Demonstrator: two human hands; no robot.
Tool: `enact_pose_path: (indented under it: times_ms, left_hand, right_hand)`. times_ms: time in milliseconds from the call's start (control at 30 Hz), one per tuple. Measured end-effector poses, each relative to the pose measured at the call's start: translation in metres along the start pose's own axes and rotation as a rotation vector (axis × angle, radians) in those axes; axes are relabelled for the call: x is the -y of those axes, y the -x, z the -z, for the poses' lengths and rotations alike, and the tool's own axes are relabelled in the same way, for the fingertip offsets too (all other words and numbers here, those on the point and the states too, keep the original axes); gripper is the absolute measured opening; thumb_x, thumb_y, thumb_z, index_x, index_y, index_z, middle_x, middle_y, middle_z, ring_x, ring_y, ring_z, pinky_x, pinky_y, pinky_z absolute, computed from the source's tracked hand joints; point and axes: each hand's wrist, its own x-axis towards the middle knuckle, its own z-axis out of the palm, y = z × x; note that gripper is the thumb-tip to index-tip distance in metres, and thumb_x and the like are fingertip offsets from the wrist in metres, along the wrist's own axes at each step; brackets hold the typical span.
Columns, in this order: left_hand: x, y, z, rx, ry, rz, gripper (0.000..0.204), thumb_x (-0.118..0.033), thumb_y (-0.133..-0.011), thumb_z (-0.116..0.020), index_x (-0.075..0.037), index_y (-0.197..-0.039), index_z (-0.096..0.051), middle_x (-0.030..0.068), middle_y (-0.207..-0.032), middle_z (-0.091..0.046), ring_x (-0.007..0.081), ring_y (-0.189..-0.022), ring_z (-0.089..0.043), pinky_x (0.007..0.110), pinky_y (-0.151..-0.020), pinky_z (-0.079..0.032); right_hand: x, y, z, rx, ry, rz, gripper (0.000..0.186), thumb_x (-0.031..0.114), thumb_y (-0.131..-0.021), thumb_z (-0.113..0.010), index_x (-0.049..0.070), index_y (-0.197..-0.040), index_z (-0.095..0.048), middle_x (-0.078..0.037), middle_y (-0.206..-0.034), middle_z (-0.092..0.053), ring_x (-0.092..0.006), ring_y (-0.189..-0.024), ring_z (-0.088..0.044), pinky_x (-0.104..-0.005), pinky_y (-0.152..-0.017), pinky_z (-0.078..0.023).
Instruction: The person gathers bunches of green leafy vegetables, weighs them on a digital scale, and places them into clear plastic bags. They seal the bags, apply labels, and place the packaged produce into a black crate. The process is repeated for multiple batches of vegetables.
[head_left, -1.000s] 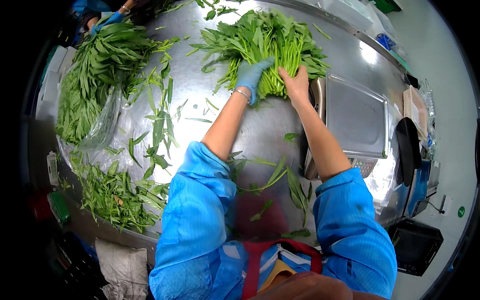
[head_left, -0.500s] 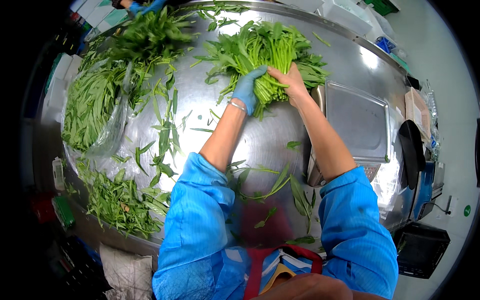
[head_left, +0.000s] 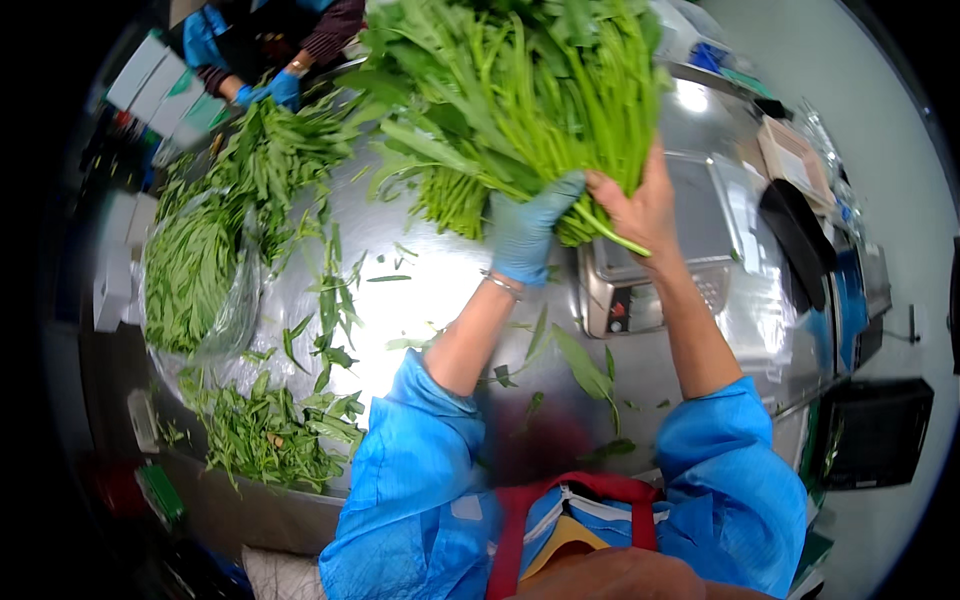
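Between my two hands a big bunch of water spinach (head_left: 560,110) is held up over the steel table, leaves away from me and cut stem ends toward me. My left hand (head_left: 530,230), in a blue glove, is closed round the left side of the stems. My bare right hand (head_left: 640,205) grips the right side, with one loose stem sticking out below its thumb. Under the raised bunch more stems (head_left: 450,205) lie on the table. A steel weighing scale (head_left: 610,315) stands beneath and beside my right forearm.
Leafy greens in a clear plastic bag (head_left: 195,270) lie at the left, with a loose leaf heap (head_left: 275,435) nearer me. Stray leaves dot the steel table (head_left: 400,300). A co-worker's gloved hands (head_left: 270,93) touch greens at the far left. A pale basket (head_left: 795,160) sits right.
Both my hands have lifted the bunch up toward me and slightly right, uncovering stems beneath. The view has shifted, and more of the co-worker's arms shows at the far left.
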Motion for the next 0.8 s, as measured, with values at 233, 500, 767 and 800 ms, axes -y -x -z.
enact_pose_path:
  times_ms: [233, 500, 767, 800]
  left_hand:
    - [0.127, 0.018, -0.092, 0.053, -0.019, 0.098, 0.031, -0.003, -0.073, -0.069, 0.004, -0.101, -0.058, 0.0087, -0.090, -0.064, 0.0146, -0.077, -0.060, 0.026, -0.071, -0.049]
    - [0.180, -0.004, -0.065, -0.203, -0.302, 0.322, 0.024, 0.001, -0.071, -0.063, 0.002, -0.094, -0.062, 0.0109, -0.087, -0.065, 0.0193, -0.074, -0.062, 0.030, -0.068, -0.050]
    - [0.053, 0.004, -0.033, -0.101, -0.351, 0.137, 0.025, -0.020, -0.077, -0.063, -0.004, -0.096, -0.066, 0.0054, -0.085, -0.064, 0.0140, -0.074, -0.058, 0.026, -0.070, -0.046]
    - [0.033, 0.017, -0.038, -0.125, -0.309, 0.097, 0.029, -0.021, -0.077, -0.062, -0.004, -0.101, -0.065, 0.0048, -0.088, -0.063, 0.0140, -0.078, -0.056, 0.026, -0.073, -0.045]
  right_hand:
    - [-0.067, 0.044, 0.123, -0.034, -0.014, -0.195, 0.061, 0.012, -0.080, -0.062, -0.006, -0.129, -0.031, -0.018, -0.115, -0.053, -0.0238, -0.102, -0.054, -0.0318, -0.089, -0.041]
    - [-0.185, 0.070, 0.157, 0.228, 0.056, -0.482, 0.088, 0.039, -0.074, -0.066, -0.013, -0.131, -0.024, -0.028, -0.123, -0.046, -0.0364, -0.112, -0.048, -0.0370, -0.095, -0.037]
    - [-0.161, 0.103, 0.225, -0.063, 0.016, -0.543, 0.073, 0.031, -0.079, -0.064, -0.010, -0.130, -0.031, -0.022, -0.107, -0.057, -0.0246, -0.099, -0.056, -0.0315, -0.086, -0.044]
    - [-0.156, 0.114, 0.244, -0.107, 0.019, -0.537, 0.066, 0.027, -0.080, -0.062, -0.009, -0.128, -0.034, -0.020, -0.104, -0.059, -0.0224, -0.096, -0.057, -0.0303, -0.085, -0.044]
